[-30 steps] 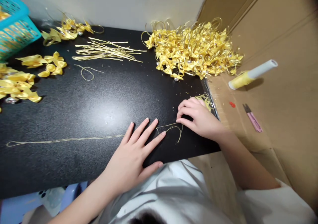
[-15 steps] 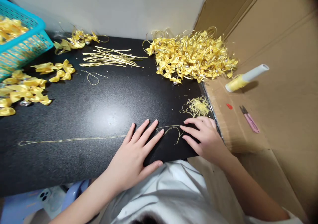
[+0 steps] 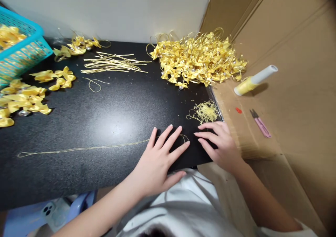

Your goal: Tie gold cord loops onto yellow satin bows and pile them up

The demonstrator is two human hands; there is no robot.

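Leftward, turquoise basket of yellow bows, left hand wide over thread, right hand loosely spread near tangle

A turquoise basket stands at left; pink-handled snips lie near a red scrap on cardboard.

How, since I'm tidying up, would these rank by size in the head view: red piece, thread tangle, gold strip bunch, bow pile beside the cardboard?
Largest to smallest:
Bow pile
Gold strip bunch
Thread tangle
Red piece
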